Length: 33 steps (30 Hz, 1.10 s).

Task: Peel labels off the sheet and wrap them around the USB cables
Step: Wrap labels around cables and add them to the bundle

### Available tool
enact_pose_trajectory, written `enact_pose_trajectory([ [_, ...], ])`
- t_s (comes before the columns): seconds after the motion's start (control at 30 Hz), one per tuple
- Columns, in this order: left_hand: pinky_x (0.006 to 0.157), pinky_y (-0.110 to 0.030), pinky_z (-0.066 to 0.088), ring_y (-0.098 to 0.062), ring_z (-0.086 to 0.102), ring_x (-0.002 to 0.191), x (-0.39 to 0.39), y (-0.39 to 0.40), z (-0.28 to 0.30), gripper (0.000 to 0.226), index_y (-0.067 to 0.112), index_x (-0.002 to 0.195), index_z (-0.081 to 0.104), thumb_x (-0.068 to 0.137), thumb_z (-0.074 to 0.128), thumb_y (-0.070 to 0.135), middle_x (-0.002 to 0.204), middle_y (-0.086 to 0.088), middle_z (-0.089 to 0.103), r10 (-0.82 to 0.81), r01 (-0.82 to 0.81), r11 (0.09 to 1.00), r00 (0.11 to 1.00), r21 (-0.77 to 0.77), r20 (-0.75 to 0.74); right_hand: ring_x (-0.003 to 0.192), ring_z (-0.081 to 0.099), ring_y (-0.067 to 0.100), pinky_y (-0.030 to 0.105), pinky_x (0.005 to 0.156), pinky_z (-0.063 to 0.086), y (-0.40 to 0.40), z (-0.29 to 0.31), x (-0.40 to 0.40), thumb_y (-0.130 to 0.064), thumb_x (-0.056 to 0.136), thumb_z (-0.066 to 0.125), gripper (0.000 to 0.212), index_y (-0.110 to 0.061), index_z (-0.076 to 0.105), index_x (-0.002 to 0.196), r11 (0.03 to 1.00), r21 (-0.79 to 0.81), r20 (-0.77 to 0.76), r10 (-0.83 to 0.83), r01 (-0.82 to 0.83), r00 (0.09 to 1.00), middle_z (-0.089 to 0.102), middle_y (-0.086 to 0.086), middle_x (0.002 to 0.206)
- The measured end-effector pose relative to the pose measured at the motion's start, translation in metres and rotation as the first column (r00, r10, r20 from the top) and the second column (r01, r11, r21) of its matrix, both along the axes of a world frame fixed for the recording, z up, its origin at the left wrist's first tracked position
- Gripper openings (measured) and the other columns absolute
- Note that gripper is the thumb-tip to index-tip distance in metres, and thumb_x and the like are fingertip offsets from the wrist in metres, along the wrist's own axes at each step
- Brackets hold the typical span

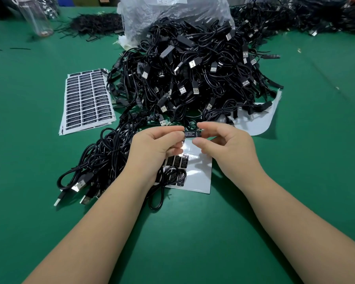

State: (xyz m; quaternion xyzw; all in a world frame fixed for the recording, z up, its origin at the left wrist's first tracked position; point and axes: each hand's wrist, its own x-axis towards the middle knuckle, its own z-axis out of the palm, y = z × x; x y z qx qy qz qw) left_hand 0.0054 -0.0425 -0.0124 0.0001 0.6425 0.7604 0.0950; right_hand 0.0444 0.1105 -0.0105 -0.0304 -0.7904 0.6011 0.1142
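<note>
Both hands hold one black label [192, 134] with white print "CONTROLLER" in the air above the table. My left hand [155, 147] pinches its left end, and my right hand [225, 144] pinches its right end between thumb and forefinger. A black USB cable [162, 185] hangs in a loop below my left hand; whether the label is wrapped on it I cannot tell. Under the hands lies a mostly bare white label sheet [197, 175] with a few black labels left on it.
A big heap of black USB cables [193, 74] spills from a clear plastic bag [172, 11] behind the hands. Full label sheets [86, 99] lie stacked at the left. A bundle of cables [103, 158] lies by my left wrist. An empty backing sheet [256, 119] sits at the right.
</note>
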Motion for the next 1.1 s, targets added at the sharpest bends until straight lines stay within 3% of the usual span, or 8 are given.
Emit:
enact_pose_trajectory([
  [0.3, 0.058, -0.018, 0.053, -0.008, 0.063, 0.059, 0.002, 0.001, 0.001, 0.026, 0.02, 0.07, 0.078, 0.082, 0.068, 0.0, 0.064, -0.002, 0.069, -0.03, 0.029, 0.999, 0.999, -0.042, -0.023, 0.06, 0.057, 0.001, 0.014, 0.067, 0.048, 0.001, -0.003, -0.002, -0.023, 0.076, 0.078, 0.03, -0.049, 0.066, 0.083, 0.997, 0.071, -0.025, 0.023, -0.021, 0.999, 0.065, -0.027, 0.07],
  [0.47, 0.058, -0.018, 0.053, -0.009, 0.064, 0.061, 0.002, 0.002, 0.001, 0.024, 0.02, 0.072, 0.078, 0.082, 0.068, 0.0, 0.067, -0.004, 0.07, -0.029, 0.028, 0.999, 0.999, -0.039, -0.022, 0.062, 0.061, 0.002, 0.016, 0.067, 0.051, 0.003, -0.001, -0.003, -0.025, 0.075, 0.079, 0.028, -0.048, 0.066, 0.083, 0.997, 0.074, -0.02, 0.012, -0.011, 1.0, 0.067, -0.025, 0.074],
  [0.57, 0.059, -0.019, 0.053, -0.009, 0.065, 0.063, 0.003, 0.002, 0.001, 0.022, 0.021, 0.075, 0.076, 0.082, 0.069, 0.0, 0.069, -0.001, 0.071, -0.019, 0.017, 0.999, 0.999, -0.049, -0.043, 0.061, 0.064, 0.007, 0.017, 0.06, 0.052, 0.001, -0.001, -0.003, -0.028, 0.073, 0.08, 0.026, -0.043, 0.063, 0.086, 0.997, 0.032, -0.007, -0.077, 0.077, 0.997, 0.068, -0.018, 0.079],
  [0.7, 0.058, -0.017, 0.052, -0.006, 0.066, 0.066, 0.006, 0.005, 0.001, 0.019, 0.017, 0.08, 0.072, 0.079, 0.071, -0.002, 0.068, 0.004, 0.071, -0.022, 0.011, 0.995, 0.994, -0.098, -0.11, 0.052, 0.064, 0.008, 0.018, 0.051, 0.047, 0.0, -0.002, -0.004, -0.028, 0.073, 0.08, 0.014, -0.03, 0.067, 0.077, 0.987, -0.026, 0.041, -0.159, 0.16, 0.986, 0.069, -0.01, 0.067],
  [0.8, 0.06, -0.015, 0.053, -0.001, 0.068, 0.072, 0.009, 0.007, 0.001, 0.024, 0.024, 0.085, 0.072, 0.079, 0.073, 0.001, 0.075, 0.011, 0.074, -0.045, 0.01, 0.982, 0.982, -0.187, -0.184, 0.05, 0.064, 0.009, 0.025, 0.056, 0.052, -0.003, -0.004, -0.006, -0.023, 0.076, 0.078, 0.013, -0.032, 0.069, 0.074, 0.983, -0.081, 0.092, -0.156, 0.164, 0.983, 0.071, -0.011, 0.068],
  [0.93, 0.074, -0.019, 0.055, 0.002, 0.068, 0.08, 0.012, 0.01, 0.0, 0.03, 0.04, 0.085, 0.07, 0.079, 0.076, 0.011, 0.085, 0.024, 0.072, -0.056, -0.056, 0.935, 0.951, -0.351, -0.303, 0.052, 0.065, 0.01, 0.028, 0.055, 0.053, -0.006, -0.004, -0.006, -0.019, 0.081, 0.072, 0.014, -0.03, 0.071, 0.073, 0.973, -0.145, 0.113, -0.163, 0.178, 0.98, 0.072, -0.008, 0.072],
  [1.1, 0.074, -0.007, 0.047, 0.009, 0.064, 0.08, 0.017, 0.014, 0.002, 0.036, 0.05, 0.081, 0.065, 0.078, 0.077, 0.017, 0.085, 0.032, 0.067, -0.057, -0.126, 0.898, 0.916, -0.421, -0.397, 0.053, 0.065, 0.009, 0.023, 0.051, 0.052, -0.006, -0.002, -0.007, -0.016, 0.081, 0.072, 0.016, -0.028, 0.071, 0.07, 0.958, -0.196, 0.104, -0.192, 0.209, 0.976, 0.072, -0.006, 0.068],
])
